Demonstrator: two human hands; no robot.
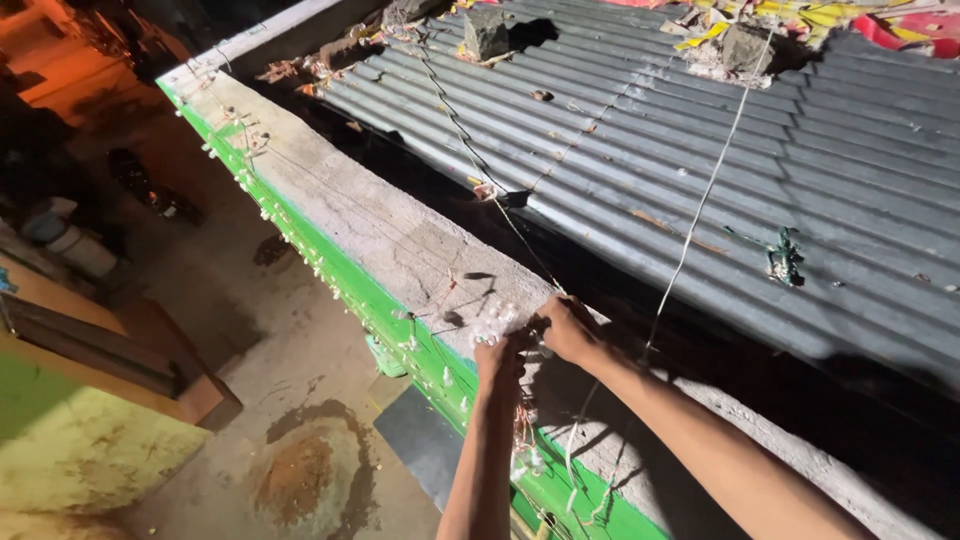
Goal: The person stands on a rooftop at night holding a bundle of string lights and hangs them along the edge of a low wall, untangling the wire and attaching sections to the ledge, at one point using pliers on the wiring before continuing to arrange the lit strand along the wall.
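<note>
Reaching out over the top of a rough concrete parapet [400, 235], both bare hands meet at a string of small clear bulbs [493, 322] that lies bunched on the ledge. The left hand [500, 362] comes up from below the ledge's outer edge, its fingers curled around the wire and bulbs, so its grip is pressed together on the string. The right hand [568, 328] lies just beside it on the concrete, fingers bent and pinching the same wire near the bunch. From the hands, more of the light string hangs down the green-painted outer face [345, 290] of the wall, and further bulbs dot that green edge well away towards the far end of the parapet. On the other side of the ledge lies a grey corrugated metal roof [720, 150], with two stone blocks [487, 32] resting near its upper edge amid scraps of litter. A thin white cord [700, 205] runs down across the roof sheets towards the hands, and a darker wire [470, 150] crosses the roof to the ledge. Far below on the left is a dim, stained ground [300, 470].
</note>
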